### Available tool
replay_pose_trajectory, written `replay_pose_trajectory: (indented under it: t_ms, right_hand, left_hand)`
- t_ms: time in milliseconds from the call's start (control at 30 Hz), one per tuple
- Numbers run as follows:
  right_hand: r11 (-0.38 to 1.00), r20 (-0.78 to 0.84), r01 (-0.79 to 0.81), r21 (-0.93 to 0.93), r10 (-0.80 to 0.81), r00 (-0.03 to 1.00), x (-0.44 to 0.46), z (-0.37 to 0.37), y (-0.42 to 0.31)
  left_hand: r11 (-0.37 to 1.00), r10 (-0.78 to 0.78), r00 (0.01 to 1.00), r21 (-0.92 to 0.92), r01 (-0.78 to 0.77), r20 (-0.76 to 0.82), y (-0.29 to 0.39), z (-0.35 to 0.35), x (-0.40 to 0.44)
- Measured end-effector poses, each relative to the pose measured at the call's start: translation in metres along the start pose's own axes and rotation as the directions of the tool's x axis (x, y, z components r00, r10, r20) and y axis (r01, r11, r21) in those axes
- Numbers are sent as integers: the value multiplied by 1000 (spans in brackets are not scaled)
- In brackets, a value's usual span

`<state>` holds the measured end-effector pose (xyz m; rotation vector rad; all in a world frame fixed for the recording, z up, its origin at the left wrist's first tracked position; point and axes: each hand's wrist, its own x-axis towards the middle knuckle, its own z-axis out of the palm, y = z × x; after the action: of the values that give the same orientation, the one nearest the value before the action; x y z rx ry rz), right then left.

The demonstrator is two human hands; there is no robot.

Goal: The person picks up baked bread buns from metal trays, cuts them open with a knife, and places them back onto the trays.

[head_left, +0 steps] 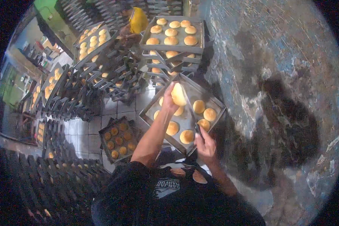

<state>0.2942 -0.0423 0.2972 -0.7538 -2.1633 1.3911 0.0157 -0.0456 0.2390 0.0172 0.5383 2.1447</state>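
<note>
My left hand (170, 101) is closed around a pale, golden bun (179, 95), lifted above a metal baking tray (146, 112). In my right hand (206, 146) is a knife (191, 108) with a dark handle, its long blade slanting up beside the held bun. Whether the blade touches the bun, I cannot tell. Several round browned buns (186, 136) lie on the tray below both hands. Parts of the left-side buns are hidden behind my left hand and forearm.
Stacked trays of buns (172, 48) stand just beyond. More trays (92, 44) rise crosswise at the left, near a person in a yellow shirt (138, 20). A tray of darker buns (118, 141) sits low on the tiled floor. A stained wall (267, 94) borders the right.
</note>
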Motion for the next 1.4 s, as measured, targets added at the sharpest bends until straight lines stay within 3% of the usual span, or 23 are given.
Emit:
replay_pose_trajectory:
  t_ms: [100,333,400,433,500,600,733,800,833,933,1000,1067,1133,1267,1333,1400]
  right_hand:
    - [1000,5,-4,28,4,1000,38,0,-22]
    - [990,111,-133,51,127,986,-2,-14,-6]
    - [997,35,-4,81,1,999,-8,-8,14]
    - [996,29,-12,84,10,1000,1,-10,-4]
    - [964,163,-262,37,253,954,32,-17,-35]
    - [985,106,-158,76,149,983,49,-10,-23]
    - [997,123,-81,-9,81,989,4,-30,-21]
    - [993,140,-107,-50,113,984,-5,-32,-13]
    - [995,136,-101,5,99,986,-4,-30,-10]
    - [997,77,-42,58,38,996,27,-12,-1]
    - [981,129,-192,-16,193,973,49,-7,0]
    - [982,136,-187,25,182,974,45,-10,7]
    - [997,125,-45,62,37,991,21,-17,11]
    - [989,137,-143,45,135,981,4,-22,3]
    - [979,215,-204,26,194,957,25,-13,16]
    - [953,253,-301,-41,301,919,56,-6,18]
  left_hand:
    - [986,8,1000,168,-6,-9,-26,-3,-1]
    - [986,11,999,166,-5,-37,2,-6,4]
    - [958,-21,994,287,-11,106,4,0,-3]
    - [957,-32,994,290,0,104,-2,1,-6]
    - [918,-43,995,396,4,90,-18,6,-8]
    - [919,-2,993,393,-43,115,-20,11,-5]
    - [927,42,984,359,-103,174,10,10,-3]
    - [873,26,978,471,-123,207,19,7,-5]
    - [877,-60,973,477,-56,225,15,4,-6]
    - [885,-77,979,466,-21,191,-23,5,-16]
    - [858,-78,986,514,-8,146,-31,17,-25]
    - [886,-16,992,462,-45,126,-28,12,-16]
    - [888,-9,994,458,-43,110,-13,0,-8]
    - [868,-30,991,494,-39,129,-6,-15,-3]
    - [921,-134,991,374,113,30,-25,-6,-10]
    - [917,-163,984,379,124,75,-36,-7,-7]
